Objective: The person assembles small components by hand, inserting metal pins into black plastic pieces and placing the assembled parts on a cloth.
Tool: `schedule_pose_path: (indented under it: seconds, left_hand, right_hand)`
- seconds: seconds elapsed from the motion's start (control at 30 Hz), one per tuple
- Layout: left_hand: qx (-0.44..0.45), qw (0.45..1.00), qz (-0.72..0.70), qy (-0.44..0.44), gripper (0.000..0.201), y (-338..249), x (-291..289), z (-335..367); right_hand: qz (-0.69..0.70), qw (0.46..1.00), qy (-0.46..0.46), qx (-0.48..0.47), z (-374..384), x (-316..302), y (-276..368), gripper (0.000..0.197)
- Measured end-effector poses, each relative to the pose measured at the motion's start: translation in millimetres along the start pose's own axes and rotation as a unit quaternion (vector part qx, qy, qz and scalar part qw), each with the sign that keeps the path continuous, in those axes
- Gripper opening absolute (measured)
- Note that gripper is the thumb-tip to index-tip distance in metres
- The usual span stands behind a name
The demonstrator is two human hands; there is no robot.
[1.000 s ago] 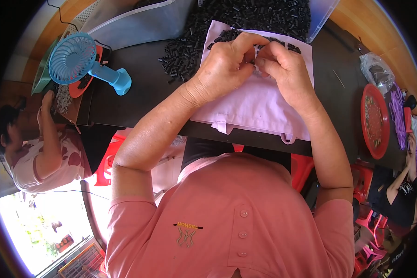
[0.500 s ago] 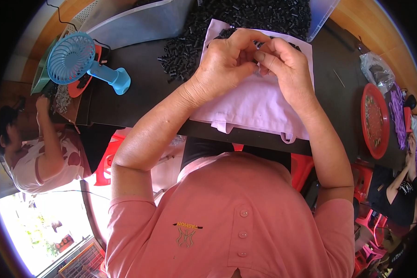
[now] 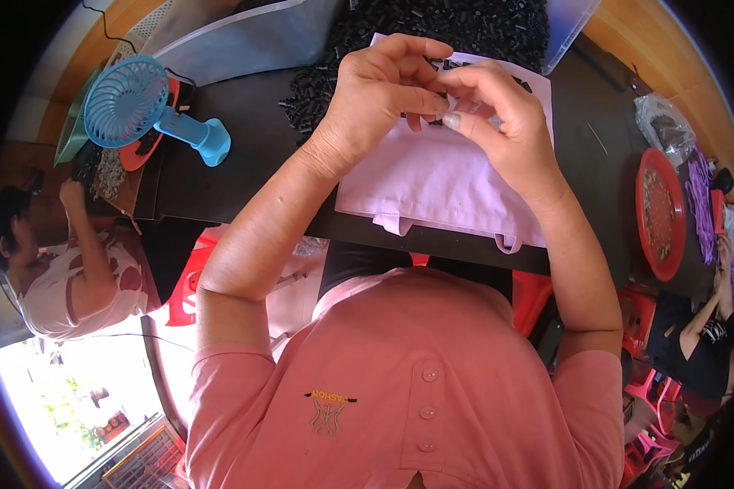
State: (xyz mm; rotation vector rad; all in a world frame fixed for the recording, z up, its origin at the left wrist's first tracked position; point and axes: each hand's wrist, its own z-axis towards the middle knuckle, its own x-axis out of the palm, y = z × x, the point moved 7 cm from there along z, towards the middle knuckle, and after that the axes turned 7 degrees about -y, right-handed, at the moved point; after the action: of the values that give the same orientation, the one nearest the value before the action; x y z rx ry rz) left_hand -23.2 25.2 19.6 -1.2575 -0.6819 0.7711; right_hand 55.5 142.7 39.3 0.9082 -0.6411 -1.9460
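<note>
Small black part pinched between fingertips of left hand and right hand, above pink cloth. Advisable: hold firm, stay over cloth, near black pile.

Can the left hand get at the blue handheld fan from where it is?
Probably yes. The left hand is busy at the pink cloth, fingertips meeting the right hand. The blue fan stands on the same dark table to its left, with bare tabletop between.
</note>
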Motion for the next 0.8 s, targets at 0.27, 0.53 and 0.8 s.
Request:
schedule_pose_path:
  seconds: [0.27, 0.53, 0.8]
  left_hand:
    - [-0.077, 0.997, -0.015, 0.027, 0.031, 10.7, 5.0, -0.8]
    - [-0.078, 0.997, 0.015, 0.005, 0.014, 22.7, -10.0, 6.0]
    - [-0.056, 0.998, -0.003, -0.030, 0.015, 24.6, -15.0, 9.2]
  right_hand:
    - [-0.108, 0.985, -0.054, -0.127, -2.3, -3.0, 4.6, 0.029]
    - [-0.098, 0.993, -0.015, -0.071, 0.0, -0.3, -5.2, 0.024]
    - [-0.369, 0.905, 0.086, -0.193, -16.5, 30.8, -20.0, 0.012]
